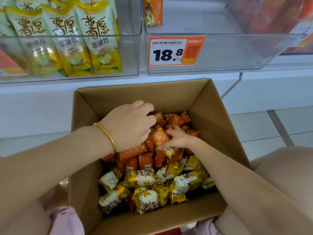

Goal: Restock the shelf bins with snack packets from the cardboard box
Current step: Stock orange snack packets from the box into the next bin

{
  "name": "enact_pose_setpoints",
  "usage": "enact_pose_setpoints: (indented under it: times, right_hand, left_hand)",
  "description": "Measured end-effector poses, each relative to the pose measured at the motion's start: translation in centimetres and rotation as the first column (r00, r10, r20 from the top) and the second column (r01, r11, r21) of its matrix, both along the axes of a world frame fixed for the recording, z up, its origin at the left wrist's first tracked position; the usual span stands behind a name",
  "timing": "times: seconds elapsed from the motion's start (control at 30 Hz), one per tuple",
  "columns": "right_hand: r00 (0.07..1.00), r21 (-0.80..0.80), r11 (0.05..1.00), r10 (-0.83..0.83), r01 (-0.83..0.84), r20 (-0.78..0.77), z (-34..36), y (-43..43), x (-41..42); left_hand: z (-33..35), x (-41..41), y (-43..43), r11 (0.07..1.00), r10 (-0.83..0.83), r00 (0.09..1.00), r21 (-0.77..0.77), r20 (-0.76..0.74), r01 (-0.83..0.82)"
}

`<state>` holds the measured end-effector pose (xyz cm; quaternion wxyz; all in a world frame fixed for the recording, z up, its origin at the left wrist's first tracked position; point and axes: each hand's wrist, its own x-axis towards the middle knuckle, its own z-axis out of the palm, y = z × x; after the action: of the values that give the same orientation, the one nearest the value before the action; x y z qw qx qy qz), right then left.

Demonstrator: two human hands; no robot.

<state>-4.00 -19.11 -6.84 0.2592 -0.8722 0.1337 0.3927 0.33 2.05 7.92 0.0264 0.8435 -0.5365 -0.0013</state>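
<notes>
Cardboard box (pixel 211 116) below the shelf bins, open-topped, orange snack packets (pixel 133 152) heaped at its far end, yellow-and-white packets (pixel 140 179) at its near end. Above the box: left bin (pixel 132 53) holding three front-row yellow packets (pixel 100 39), right bin (pixel 237 53) with one orange packet (pixel 153 11) and a price tag (pixel 176 50) reading "18.8". Inside the box: left hand (pixel 128 126), gold bangle (pixel 106 134) at the wrist, fingers curled down into the orange pile, grip hidden; right hand (pixel 176 139) closed around one orange packet (pixel 159 136).

Bright, even, soft overhead light; faint shadows inside the cardboard box (pixel 211 119). Glare on clear bins (pixel 237 53). Wide-angle bowing and blur toward edges.
</notes>
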Motion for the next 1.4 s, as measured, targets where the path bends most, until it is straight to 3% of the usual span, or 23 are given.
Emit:
enact_pose_setpoints:
  times: [0.17,0.47,0.6,0.7,0.77,0.8,0.87,0.9,0.93,1.0,1.1,1.17,1.3,1.4]
  right_hand:
    - [0.983,-0.089,0.982,0.161,-0.169,-0.089,0.4,0.0,0.7]
    - [0.970,-0.209,0.971,0.153,-0.112,0.188,1.9,0.2,-1.1]
    - [0.918,-0.102,0.993,0.087,-0.051,0.387,5.3,0.1,-1.6]
    - [0.896,0.165,0.986,-0.105,0.036,0.432,10.5,0.5,-1.6]
    - [0.890,0.361,0.929,-0.231,0.082,0.393,14.2,0.5,-1.8]
    - [0.886,0.451,0.888,-0.277,0.088,0.372,15.6,0.5,-2.0]
    - [0.889,0.648,0.758,-0.340,0.066,0.308,17.4,0.2,-2.4]
    - [0.901,0.733,0.678,-0.348,0.051,0.260,17.6,0.0,-2.6]
    - [0.914,0.800,0.599,-0.345,0.039,0.213,17.7,-0.2,-2.7]
    - [0.918,0.874,0.481,-0.372,0.065,0.137,17.5,-0.2,-3.0]
    - [0.896,0.930,0.341,-0.443,0.137,0.031,16.9,0.0,-2.9]
    - [0.877,0.941,0.310,-0.480,0.137,0.031,16.7,0.2,-2.8]
    - [0.748,0.920,0.344,-0.657,0.188,0.092,17.6,0.3,-2.5]
    - [0.673,0.922,0.323,-0.732,0.211,0.103,18.3,0.3,-2.4]
  left_hand:
    - [0.2,0.0,0.7,0.999,0.035,0.999,0.023,-0.010,-0.034]
    - [0.8,0.0,-0.1,0.979,0.101,0.994,0.182,-0.041,-0.092]
    - [0.9,0.2,0.3,0.967,0.186,0.982,0.185,-0.044,-0.175]
    - [0.7,0.7,0.5,0.930,0.345,0.931,0.178,-0.117,-0.322]
    - [1.0,0.9,-0.2,0.869,0.483,0.783,0.099,-0.393,-0.486]
    - [1.4,0.9,-0.7,0.803,0.499,0.616,0.060,-0.609,-0.592]
    - [2.6,0.3,-1.6,0.655,0.271,0.086,0.118,-0.959,-0.747]
    - [2.7,0.2,-1.9,0.644,0.099,-0.122,0.157,-0.988,-0.749]
    - [2.7,0.3,-2.0,0.675,0.002,-0.232,0.172,-0.973,-0.717]
    - [2.2,0.1,-1.9,0.755,-0.017,-0.317,0.196,-0.948,-0.626]
    - [2.3,0.0,-1.9,0.738,0.019,-0.319,0.228,-0.948,-0.635]
    - [2.4,0.1,-2.1,0.697,0.024,-0.277,0.215,-0.961,-0.684]
    - [2.6,0.8,-1.3,0.684,0.089,-0.092,0.128,-0.992,-0.719]
    - [2.6,1.0,-1.5,0.671,0.176,0.109,0.038,-0.978,-0.741]
